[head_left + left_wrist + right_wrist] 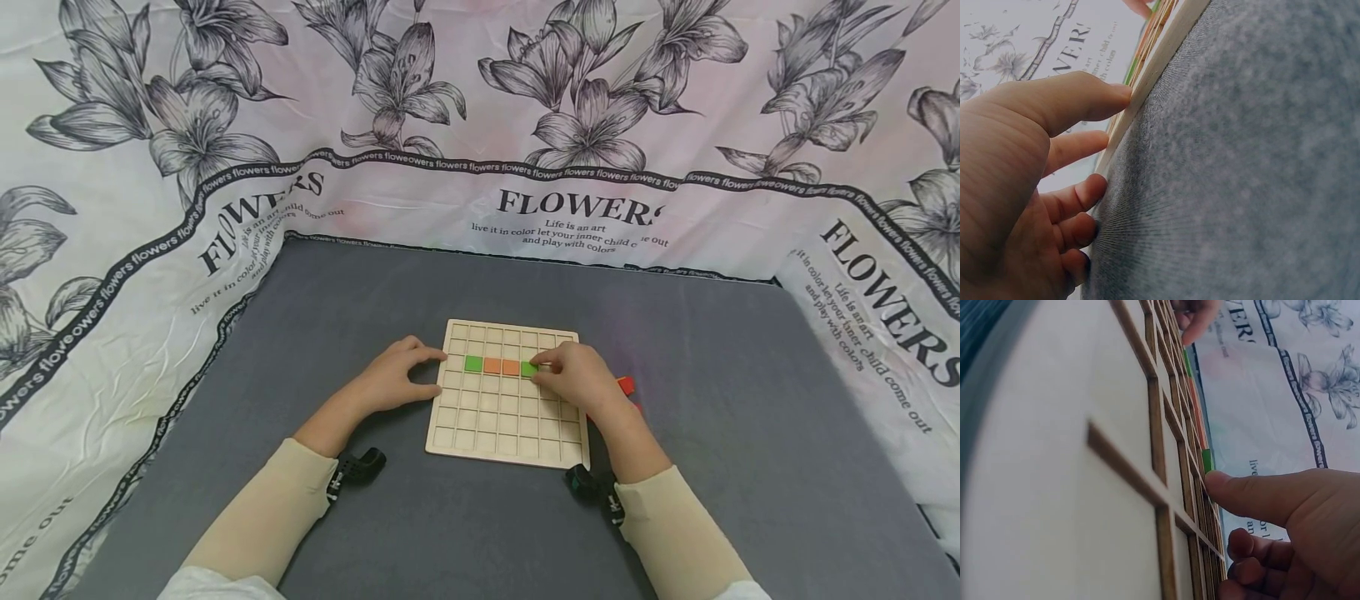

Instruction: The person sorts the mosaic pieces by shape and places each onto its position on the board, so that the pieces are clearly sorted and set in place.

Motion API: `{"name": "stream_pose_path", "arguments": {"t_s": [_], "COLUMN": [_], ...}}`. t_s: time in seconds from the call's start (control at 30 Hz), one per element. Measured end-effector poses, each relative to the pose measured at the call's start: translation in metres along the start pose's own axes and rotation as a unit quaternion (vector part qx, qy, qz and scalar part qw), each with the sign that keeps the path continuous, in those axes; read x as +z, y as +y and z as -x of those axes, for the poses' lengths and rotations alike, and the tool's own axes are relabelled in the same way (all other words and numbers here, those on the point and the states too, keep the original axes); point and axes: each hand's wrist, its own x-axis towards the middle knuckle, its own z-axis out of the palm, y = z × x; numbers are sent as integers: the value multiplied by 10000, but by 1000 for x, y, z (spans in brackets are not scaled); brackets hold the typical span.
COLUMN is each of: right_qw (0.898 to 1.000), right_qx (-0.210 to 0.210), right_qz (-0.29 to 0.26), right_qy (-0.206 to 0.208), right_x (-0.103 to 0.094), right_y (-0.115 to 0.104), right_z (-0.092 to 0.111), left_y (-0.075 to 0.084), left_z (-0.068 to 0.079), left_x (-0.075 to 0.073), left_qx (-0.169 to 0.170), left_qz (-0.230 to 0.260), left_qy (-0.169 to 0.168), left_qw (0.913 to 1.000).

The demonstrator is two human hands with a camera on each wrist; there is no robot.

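Observation:
A wooden grid board lies on the grey table. In one row of its squares sit a green tile and two orange tiles, the left orange tile beside the right orange tile. At the right end of that row my right hand pinches another green tile, which stands slightly proud of the grid in the right wrist view. My left hand rests at the board's left edge, thumb and forefinger extended against its side. The left wrist view shows the thumb on the pale rim.
Several red blocks lie just right of the board, partly hidden by my right hand and wrist. A cloth with printed flowers hangs around the back and sides of the table.

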Motion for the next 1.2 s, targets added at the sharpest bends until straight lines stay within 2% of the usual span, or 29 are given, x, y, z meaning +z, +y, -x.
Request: {"name": "stream_pose_path", "arguments": {"t_s": [0.27,0.43,0.7,1.0,1.2], "right_qw": [9987,9993,9994,9990,9979], "right_qx": [-327,-257,-238,159,511], "right_qz": [385,268,74,-264,-394], "right_qy": [49,67,250,333,-38], "right_x": [-1,-5,-23,-46,-61], "right_y": [1,0,3,24,42], "right_z": [-1,2,9,17,24], "left_y": [1,1,1,-1,0], "left_z": [-1,0,-1,-1,-2], "left_x": [0,0,0,0,0], "left_qx": [8,44,21,-43,-41], "left_qz": [-16,-9,-40,-31,-47], "left_qy": [4,2,-9,18,-5], "left_qw": [10000,10000,10000,10000,10000]}}
